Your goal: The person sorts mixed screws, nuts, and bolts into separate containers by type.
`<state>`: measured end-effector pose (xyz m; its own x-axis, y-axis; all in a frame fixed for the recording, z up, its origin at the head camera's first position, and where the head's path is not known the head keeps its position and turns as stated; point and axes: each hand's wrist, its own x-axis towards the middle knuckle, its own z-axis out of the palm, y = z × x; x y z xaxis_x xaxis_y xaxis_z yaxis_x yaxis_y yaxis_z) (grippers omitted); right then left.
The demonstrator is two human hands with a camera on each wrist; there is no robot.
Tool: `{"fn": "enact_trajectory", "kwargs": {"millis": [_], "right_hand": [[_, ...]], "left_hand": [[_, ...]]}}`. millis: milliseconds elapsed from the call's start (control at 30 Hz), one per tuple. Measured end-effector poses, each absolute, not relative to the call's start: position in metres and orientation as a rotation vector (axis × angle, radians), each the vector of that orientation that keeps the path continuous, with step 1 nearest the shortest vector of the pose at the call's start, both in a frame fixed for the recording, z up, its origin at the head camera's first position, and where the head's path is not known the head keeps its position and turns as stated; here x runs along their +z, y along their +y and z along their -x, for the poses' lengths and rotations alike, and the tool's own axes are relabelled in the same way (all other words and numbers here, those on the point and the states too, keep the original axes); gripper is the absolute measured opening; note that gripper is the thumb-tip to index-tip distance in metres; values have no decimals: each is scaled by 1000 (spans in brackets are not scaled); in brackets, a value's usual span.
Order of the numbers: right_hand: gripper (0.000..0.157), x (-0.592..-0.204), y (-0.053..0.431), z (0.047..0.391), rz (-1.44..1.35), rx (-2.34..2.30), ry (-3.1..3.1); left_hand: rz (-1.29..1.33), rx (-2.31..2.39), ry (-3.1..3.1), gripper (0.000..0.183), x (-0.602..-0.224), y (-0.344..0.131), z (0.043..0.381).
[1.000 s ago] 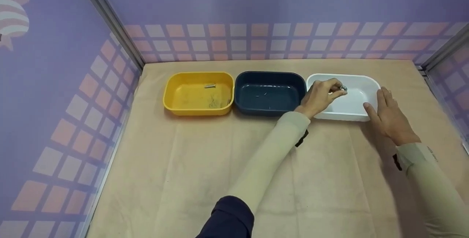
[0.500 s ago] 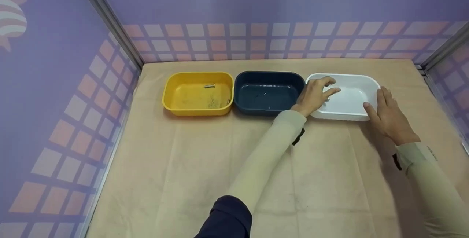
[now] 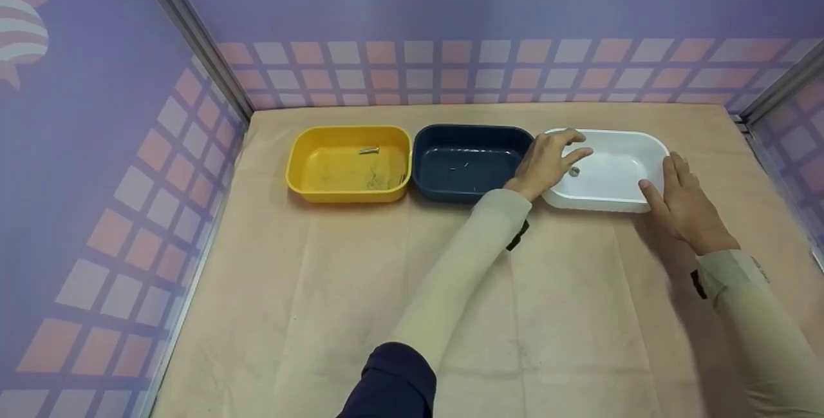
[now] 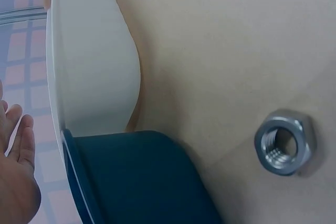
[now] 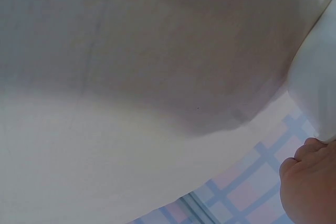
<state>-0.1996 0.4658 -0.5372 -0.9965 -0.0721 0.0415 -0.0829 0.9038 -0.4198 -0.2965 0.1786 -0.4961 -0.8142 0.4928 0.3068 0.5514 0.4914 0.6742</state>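
Note:
A small metal nut (image 3: 574,172) lies on the floor of the white bin (image 3: 624,176), near its left end. My left hand (image 3: 546,159) hovers over the bin's left rim, thumb and fingers spread with nothing between them. My right hand (image 3: 689,209) rests with straight fingers against the bin's right end; in the right wrist view its knuckles touch the white wall (image 5: 320,87). Another hex nut (image 4: 285,142) sits on the cloth in front of the bins in the left wrist view; the left arm hides it in the head view.
A dark blue bin (image 3: 473,170) stands left of the white one with a few thin bits inside. The yellow bin (image 3: 335,173) beyond it holds a bolt (image 3: 369,151) and other small metal pieces. Patterned panels (image 3: 450,6) enclose the cloth-covered table (image 3: 360,289).
My left hand has let go of the nut it pinched, which now lies in the white bin. That hand has opened and drawn slightly left; the right has stayed in place.

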Motion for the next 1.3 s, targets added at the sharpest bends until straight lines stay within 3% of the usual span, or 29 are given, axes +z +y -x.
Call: {"fn": "enact_trajectory", "kwargs": {"millis": [1300], "right_hand": [[87,-536,465,200,-135,657,-3056]], "left_hand": [[1126,-1273,-2508,32,-498,115,277]]}}
